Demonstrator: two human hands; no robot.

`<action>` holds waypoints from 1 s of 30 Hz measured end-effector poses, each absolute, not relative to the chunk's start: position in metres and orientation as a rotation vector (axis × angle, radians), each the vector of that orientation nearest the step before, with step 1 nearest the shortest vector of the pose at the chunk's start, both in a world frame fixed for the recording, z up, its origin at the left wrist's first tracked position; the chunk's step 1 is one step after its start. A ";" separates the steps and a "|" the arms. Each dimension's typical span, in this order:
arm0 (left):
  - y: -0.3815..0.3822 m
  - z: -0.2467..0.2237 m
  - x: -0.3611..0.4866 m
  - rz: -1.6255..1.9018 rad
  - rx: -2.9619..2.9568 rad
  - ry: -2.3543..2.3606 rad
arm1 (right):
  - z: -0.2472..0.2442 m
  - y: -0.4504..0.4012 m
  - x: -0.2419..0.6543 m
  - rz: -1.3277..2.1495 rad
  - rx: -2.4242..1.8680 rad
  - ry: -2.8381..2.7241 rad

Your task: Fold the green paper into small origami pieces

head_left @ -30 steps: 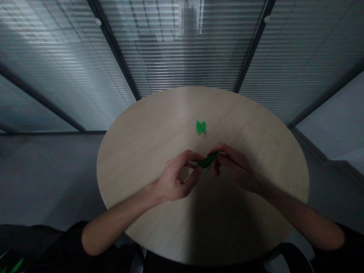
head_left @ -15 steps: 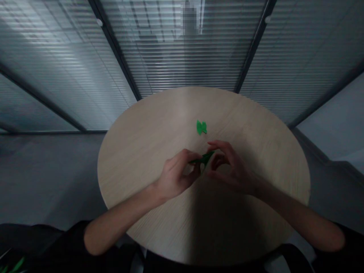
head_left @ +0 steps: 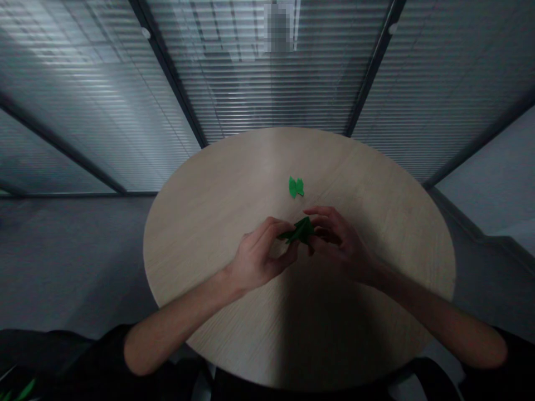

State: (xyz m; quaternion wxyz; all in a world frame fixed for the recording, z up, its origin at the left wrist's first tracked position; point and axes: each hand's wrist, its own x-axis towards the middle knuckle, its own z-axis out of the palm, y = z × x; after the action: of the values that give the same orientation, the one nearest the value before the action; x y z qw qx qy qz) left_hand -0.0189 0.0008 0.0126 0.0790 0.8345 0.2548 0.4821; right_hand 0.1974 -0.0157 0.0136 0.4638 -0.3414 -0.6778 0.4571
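Between my two hands, above the middle of the table, is a small piece of folded green paper [head_left: 303, 229] with pointed flaps. My left hand [head_left: 265, 250] pinches its left side between thumb and fingers. On the other side, my right hand [head_left: 336, 239] has its thumb and some fingers closed on the paper's right edge, with the index finger raised and curved above it. A second folded green paper piece [head_left: 296, 187], shaped like a butterfly, lies on the table just beyond my hands.
The round wooden table [head_left: 209, 195] fills the middle of the view. Glass panels with blinds [head_left: 271, 94] stand right behind its far edge. Something with green leaf-like tips [head_left: 27, 389] shows at the lower left corner.
The folded paper in my hands has turned and shows a broader face. My right fingers have closed in on its right edge. The butterfly-shaped piece has stayed in place.
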 end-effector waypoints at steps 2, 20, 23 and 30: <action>0.002 0.013 -0.019 1.415 2.477 0.783 | 0.012 -0.015 0.198 1.138 -0.842 -1.630; 0.007 0.010 -0.026 1.295 2.540 0.741 | 0.017 -0.005 0.202 1.402 -0.857 -1.470; 0.007 0.009 -0.026 1.297 2.547 0.705 | 0.017 -0.005 0.203 1.436 -0.861 -1.464; 0.006 0.009 -0.026 1.280 2.551 0.657 | 0.018 -0.008 0.202 1.478 -0.830 -1.465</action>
State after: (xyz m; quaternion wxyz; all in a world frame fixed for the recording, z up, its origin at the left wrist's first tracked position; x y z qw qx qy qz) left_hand -0.0265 0.0065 0.0087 0.1063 0.8660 0.2230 0.4347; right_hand 0.2019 -0.0075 0.0184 0.4356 -0.3333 -0.5887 0.5937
